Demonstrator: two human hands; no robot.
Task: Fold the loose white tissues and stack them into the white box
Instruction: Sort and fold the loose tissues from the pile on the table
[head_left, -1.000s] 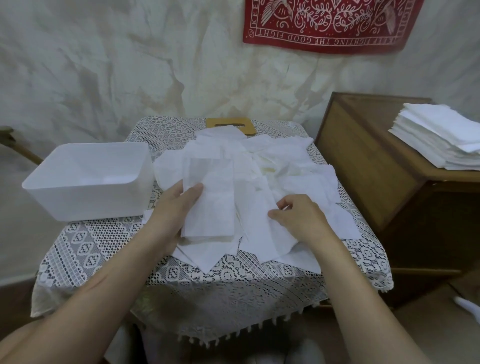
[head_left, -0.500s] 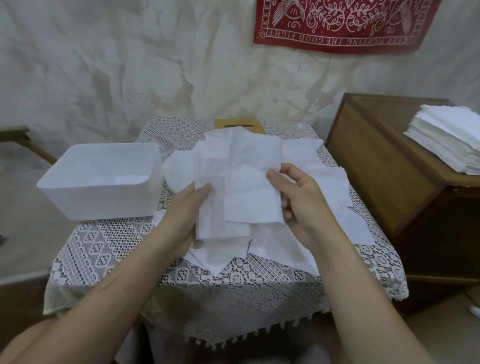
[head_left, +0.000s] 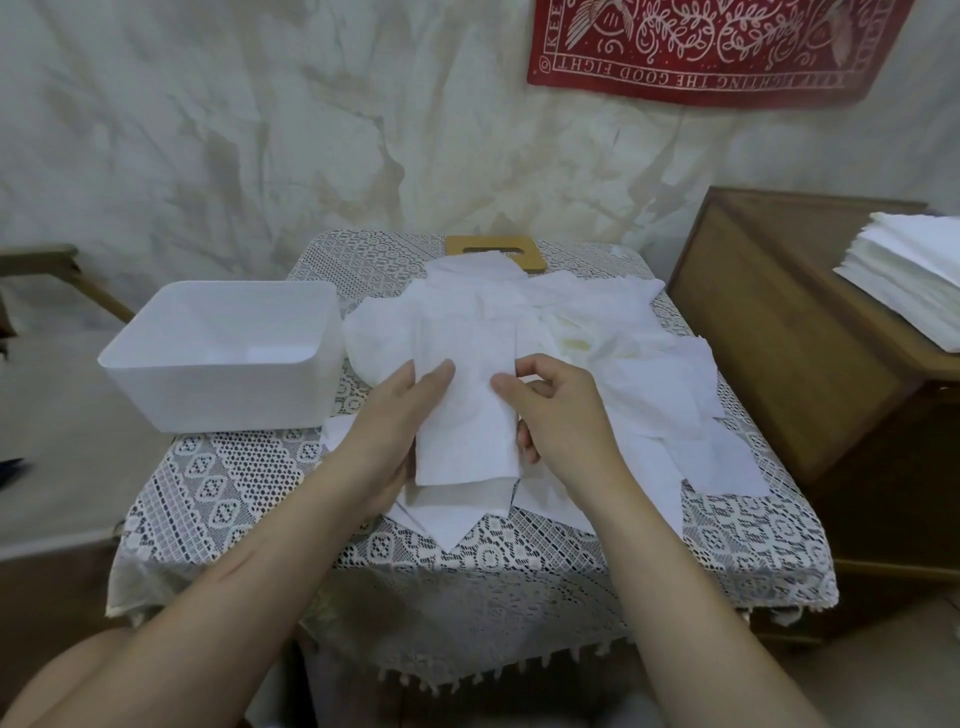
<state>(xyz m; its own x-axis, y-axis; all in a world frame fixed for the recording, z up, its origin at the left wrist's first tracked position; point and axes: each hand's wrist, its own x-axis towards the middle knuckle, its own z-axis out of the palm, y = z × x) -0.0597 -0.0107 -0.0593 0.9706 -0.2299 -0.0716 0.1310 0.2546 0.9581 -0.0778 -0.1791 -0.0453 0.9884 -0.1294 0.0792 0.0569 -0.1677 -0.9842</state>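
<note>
Early stage, I judge: the left grip (head_left: 400, 415) and right grip (head_left: 561, 415) both pinch 1 partly folded tissue (head_left: 467, 421) above the near edge of the counter (head_left: 249, 488). The pile (head_left: 649, 384) of loose tissues covers the middle. The box (head_left: 218, 400) at the left edge looks nearly empty.

Top edge cuts red wall hanging (head_left: 701, 52), lettering partly lost. Right edge crops stacked tissues (head_left: 909, 275) on cabinet (head_left: 779, 338). Most of wooden board (head_left: 496, 248) is buried under loose tissue pile (head_left: 597, 338). On left hand (head_left: 395, 415), fingers hidden behind folded tissue (head_left: 467, 415). Inside of white box (head_left: 218, 364) washed out, contents unclear.
</note>
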